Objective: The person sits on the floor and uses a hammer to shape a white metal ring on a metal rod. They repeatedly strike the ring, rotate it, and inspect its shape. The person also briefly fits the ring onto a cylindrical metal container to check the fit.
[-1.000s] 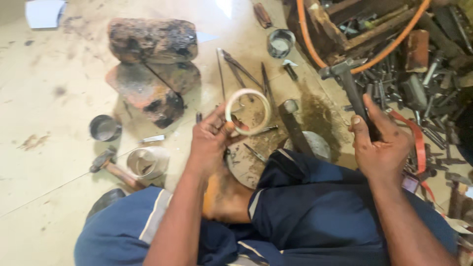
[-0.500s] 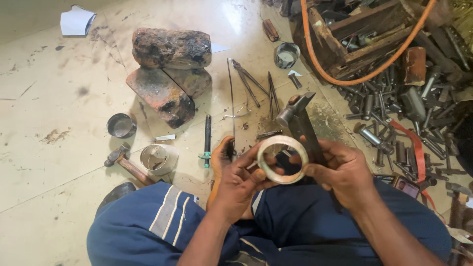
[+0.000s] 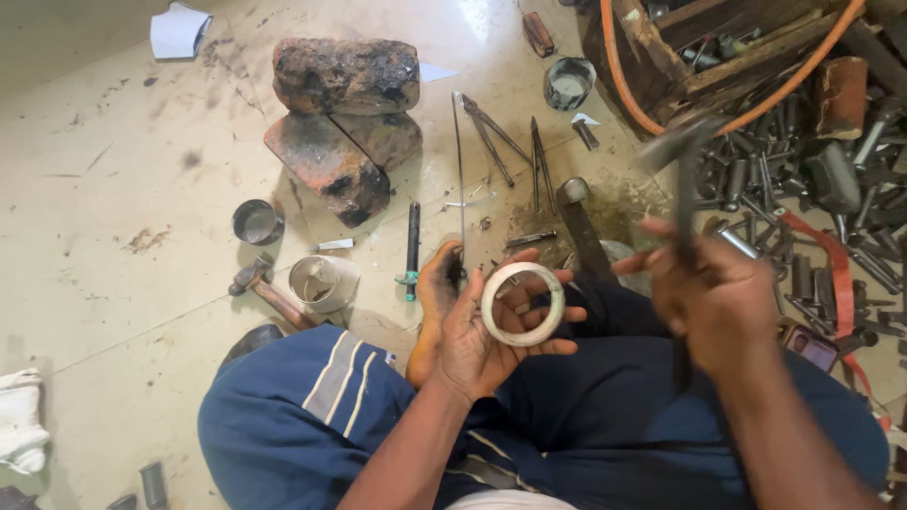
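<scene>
Stained pale floor [image 3: 113,170] lies underneath. Left hand [image 3: 472,331] cradles a white metal ring [image 3: 522,303]; right hand [image 3: 718,302], apart, grips what looks like a blurred dark hammer [image 3: 685,189]. A mis-aimed blow could strike the fingers [image 3: 557,314].

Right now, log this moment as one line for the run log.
left hand: holds white ring | right hand: grips hammer, raised, blurred | floor: bricks, small hammer

A floor-level metal workshop is showing here: a stained floor [image 3: 113,189] is carrying scorched bricks [image 3: 345,104], long tongs [image 3: 496,132] and a hammer [image 3: 260,288] beyond the fingers, while bolts [image 3: 803,179] are lying heaped by a wooden crate [image 3: 680,57].
</scene>
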Demonstrator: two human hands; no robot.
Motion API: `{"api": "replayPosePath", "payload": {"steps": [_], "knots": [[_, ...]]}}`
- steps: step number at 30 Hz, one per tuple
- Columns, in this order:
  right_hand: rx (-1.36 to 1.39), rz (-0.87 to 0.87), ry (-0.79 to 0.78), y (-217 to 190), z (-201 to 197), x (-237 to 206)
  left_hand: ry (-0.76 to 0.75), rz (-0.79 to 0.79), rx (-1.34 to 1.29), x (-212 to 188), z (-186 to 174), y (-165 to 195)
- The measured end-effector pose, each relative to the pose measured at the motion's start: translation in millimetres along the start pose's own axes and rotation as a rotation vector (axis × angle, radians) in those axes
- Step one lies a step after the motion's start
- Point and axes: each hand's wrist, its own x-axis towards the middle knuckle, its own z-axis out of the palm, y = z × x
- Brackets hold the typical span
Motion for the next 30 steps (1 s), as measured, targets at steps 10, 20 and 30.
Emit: {"api": "replayPosePath", "payload": {"steps": [10,20,30], "knots": [[-0.098,0.341,0.067,6,-2,8,-0.037,0.1,-0.03,-15,-21,8],[-0.007,-0.292,-0.252,31,83,-34,0.181,0.367,-0.014,-3,34,-11],[0.197,-0.091,-0.348,30,69,-28,0.041,0.425,0.103,-14,51,-4]]}}
